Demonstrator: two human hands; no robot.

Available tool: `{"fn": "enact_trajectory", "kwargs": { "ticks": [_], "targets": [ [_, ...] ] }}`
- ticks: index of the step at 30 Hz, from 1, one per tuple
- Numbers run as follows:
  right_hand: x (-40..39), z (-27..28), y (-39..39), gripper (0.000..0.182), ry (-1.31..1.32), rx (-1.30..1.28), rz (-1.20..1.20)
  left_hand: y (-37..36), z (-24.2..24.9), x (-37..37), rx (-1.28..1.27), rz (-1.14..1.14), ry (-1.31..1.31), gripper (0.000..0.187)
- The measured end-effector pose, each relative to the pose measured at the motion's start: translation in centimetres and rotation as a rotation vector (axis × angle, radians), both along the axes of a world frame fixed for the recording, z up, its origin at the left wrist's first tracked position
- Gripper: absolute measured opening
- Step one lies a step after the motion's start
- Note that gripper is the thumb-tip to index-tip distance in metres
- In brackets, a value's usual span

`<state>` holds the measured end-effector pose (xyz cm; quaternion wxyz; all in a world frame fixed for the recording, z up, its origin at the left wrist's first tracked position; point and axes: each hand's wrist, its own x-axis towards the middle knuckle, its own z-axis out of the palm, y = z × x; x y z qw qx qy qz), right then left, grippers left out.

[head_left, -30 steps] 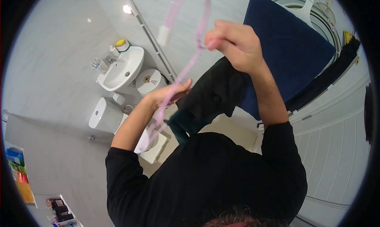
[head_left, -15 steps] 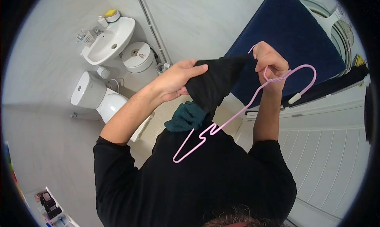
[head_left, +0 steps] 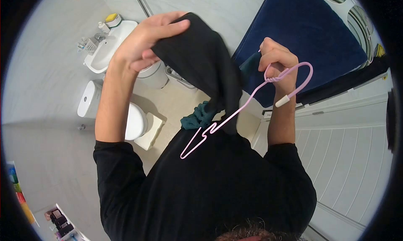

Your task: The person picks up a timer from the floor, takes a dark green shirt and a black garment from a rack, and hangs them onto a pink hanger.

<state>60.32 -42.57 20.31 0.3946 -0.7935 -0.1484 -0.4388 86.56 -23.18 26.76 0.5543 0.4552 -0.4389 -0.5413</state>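
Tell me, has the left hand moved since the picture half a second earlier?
Yes. The left hand went up with the black cloth. Earlier it was below the sink; now it is level with it, to its right.

left hand and black garment now higher (pink hanger slightly lower)
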Motion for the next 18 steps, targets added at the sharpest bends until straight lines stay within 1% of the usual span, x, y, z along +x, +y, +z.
{"fn": "enact_trajectory", "kwargs": {
  "ticks": [2, 3, 4, 5, 6, 7, 9, 10, 11, 13, 14, 15, 17, 18],
  "targets": [
    [0.2, 0.3, 0.5, 0.037, -0.017, 0.030, 0.016, -0.4, -3.1, 2.9, 0.020, -0.033, 0.032, 0.034],
    [0.2, 0.5, 0.7, 0.036, -0.029, 0.056, 0.034, -0.6, -4.9, 3.9, 0.115, 0.002, 0.032, 0.035],
    [0.2, 0.5, 0.5, 0.030, -0.020, 0.039, 0.060, -0.8, -7.0, 5.1, 0.212, 0.037, 0.031, 0.037],
    [0.2, 0.4, 0.6, 0.030, -0.028, 0.048, 0.052, -1.3, -10.3, 6.9, 0.261, -0.046, -0.020, 0.048],
    [0.3, 0.4, 0.8, 0.028, 0.002, 0.047, 0.047, -1.5, -12.6, 7.1, 0.360, -0.050, -0.221, 0.051],
    [0.6, 0.5, 0.7, 0.026, 0.031, 0.040, 0.044, -1.8, -13.6, 7.1, 0.451, -0.050, -0.423, 0.053],
    [1.2, 0.6, 0.8, 0.024, 0.035, 0.005, 0.049, -1.8, -13.1, 5.1, 0.534, -0.135, -0.818, 0.056],
    [1.7, 0.7, 1.3, 0.024, 0.040, 0.072, 0.060, -1.6, -12.9, 3.8, 0.512, -0.090, -0.818, 0.055],
    [2.1, 0.8, 1.7, 0.023, 0.046, 0.140, 0.070, -2.0, -12.6, 3.4, 0.513, -0.092, -0.817, 0.055],
    [2.7, 0.7, 1.4, 0.020, 0.050, 0.105, 0.076, -2.9, -11.8, 2.7, 0.104, -0.135, -1.031, 0.054],
    [3.0, 0.7, 1.6, 0.019, 0.056, 0.101, 0.069, -3.2, -10.9, 1.6, -0.066, -0.142, -0.878, 0.052],
    [3.4, 0.7, 1.8, 0.018, 0.061, 0.098, 0.061, -3.5, -9.9, 0.6, -0.063, -0.140, -0.877, 0.052],
    [4.2, 1.1, 2.5, 0.015, 0.055, 0.089, 0.069, -3.8, -7.6, -1.5, -0.057, -0.275, -0.608, 0.040],
    [4.5, 1.2, 2.7, 0.014, 0.056, 0.095, 0.084, -4.0, -6.8, -2.4, -0.055, -0.270, -0.665, 0.048]
  ]
}}
